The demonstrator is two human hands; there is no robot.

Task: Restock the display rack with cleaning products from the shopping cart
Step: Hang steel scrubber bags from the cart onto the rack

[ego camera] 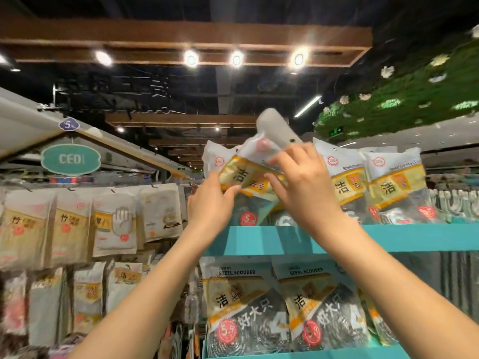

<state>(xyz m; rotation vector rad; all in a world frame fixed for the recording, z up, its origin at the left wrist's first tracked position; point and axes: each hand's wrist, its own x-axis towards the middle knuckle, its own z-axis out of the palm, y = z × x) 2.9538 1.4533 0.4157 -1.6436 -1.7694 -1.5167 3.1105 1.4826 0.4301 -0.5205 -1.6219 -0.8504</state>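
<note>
Gripping one steel scourer packet (255, 167) between left hand (211, 203) and right hand (302, 177), the person seems mid-restock, the top teal shelf (414, 237) already holding several packets.

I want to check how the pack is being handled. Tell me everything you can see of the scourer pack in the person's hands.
The scourer pack is a clear plastic bag with a white header, a round red logo, a yellow label with black Chinese characters and a red 5.9 price sticker low down. It is tilted, its header pointing up and right, above the teal top shelf, in front of similar packs. The left hand pinches its lower left edge; the right hand grips its upper right part.
</note>
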